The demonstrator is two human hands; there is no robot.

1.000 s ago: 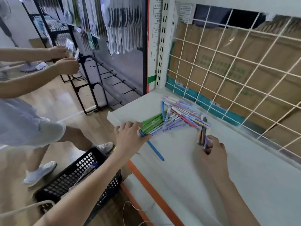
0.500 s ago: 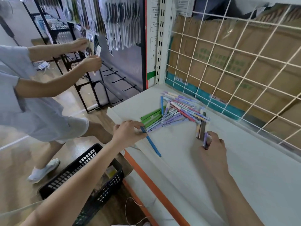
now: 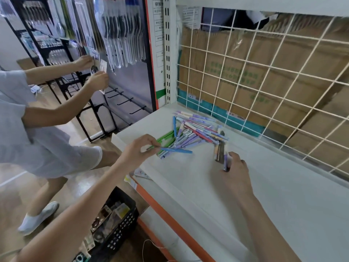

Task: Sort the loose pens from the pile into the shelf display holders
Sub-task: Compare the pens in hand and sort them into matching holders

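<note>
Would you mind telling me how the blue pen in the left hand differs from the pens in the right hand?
The blue pen is a single one; the right hand holds a small bunch of pens. The blue pen lies nearly level, pinched by the left hand; the bunch points up toward the pile. The blue pen is bright, the bunch darker. Both are held over the white shelf.

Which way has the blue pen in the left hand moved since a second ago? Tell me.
Yes. The blue pen pinched by the left hand has swung up off the shelf, from pointing toward the orange front edge to lying level, its tip toward the pen pile.
</note>
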